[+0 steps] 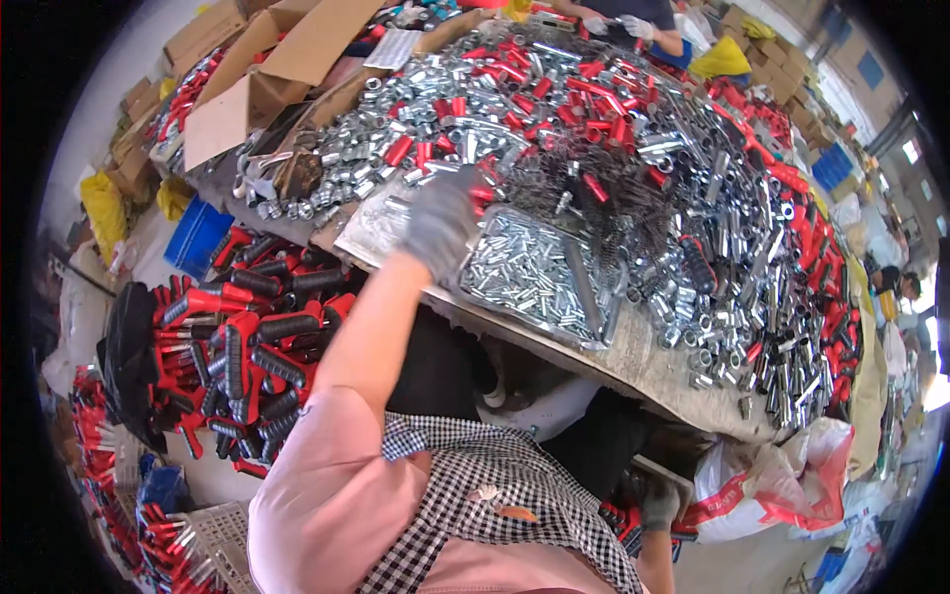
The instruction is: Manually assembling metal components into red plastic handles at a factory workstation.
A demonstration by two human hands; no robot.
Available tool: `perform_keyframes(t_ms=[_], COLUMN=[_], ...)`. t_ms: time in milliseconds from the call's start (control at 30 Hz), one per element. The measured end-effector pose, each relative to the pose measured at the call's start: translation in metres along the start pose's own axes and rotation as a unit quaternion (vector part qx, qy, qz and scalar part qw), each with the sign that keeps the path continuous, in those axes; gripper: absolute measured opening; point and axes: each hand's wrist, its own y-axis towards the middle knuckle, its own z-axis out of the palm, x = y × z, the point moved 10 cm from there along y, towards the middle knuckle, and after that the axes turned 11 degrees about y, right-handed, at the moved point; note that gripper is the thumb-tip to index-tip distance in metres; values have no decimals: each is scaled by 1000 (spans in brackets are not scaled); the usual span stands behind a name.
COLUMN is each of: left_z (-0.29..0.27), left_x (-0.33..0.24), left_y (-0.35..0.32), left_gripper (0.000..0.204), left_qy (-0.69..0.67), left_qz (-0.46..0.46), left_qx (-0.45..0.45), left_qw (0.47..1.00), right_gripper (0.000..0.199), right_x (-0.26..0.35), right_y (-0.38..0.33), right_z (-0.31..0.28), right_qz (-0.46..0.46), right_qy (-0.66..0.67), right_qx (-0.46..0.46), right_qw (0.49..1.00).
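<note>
My left hand [440, 223], in a grey glove, reaches over the near edge of the table and is smeared by motion. It is beside a clear plastic tray [606, 335] of small silver pins [524, 269], close to red sleeves and silver sockets [381, 109]. Its fingers are too blurred to read. Low on the right, my right hand [659, 503], also gloved, hangs below the table edge beside red and black handles [621, 520]. The fingers of this hand are mostly hidden, so I cannot see what they hold.
Ratchet-like red and black tool handles [262, 346] are heaped at the left, near a blue bin [196, 236]. Open cardboard boxes [262, 94] stand at the back left. A red and white sack [772, 485] sits at the right. Across the table another person's gloved hands [633, 27] show.
</note>
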Motion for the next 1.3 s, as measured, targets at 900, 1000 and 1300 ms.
perform_keyframes(t_ms=[900,1000,1300], left_z=[-36,-46,-46], left_x=[41,-13,-90], left_y=[-51,-72,-76], left_gripper=[29,32,38], left_qy=[-622,-771,-934], left_qz=[-113,-39,48], left_qx=[-239,-156,-62], left_qw=[737,616,350], right_gripper=[35,64,64], right_x=[493,504,486], right_y=[36,46,62], right_z=[43,52,85], right_qz=[-510,-420,-253], right_qy=[71,248,517], right_qx=[67,133,199], right_qw=[854,863,793])
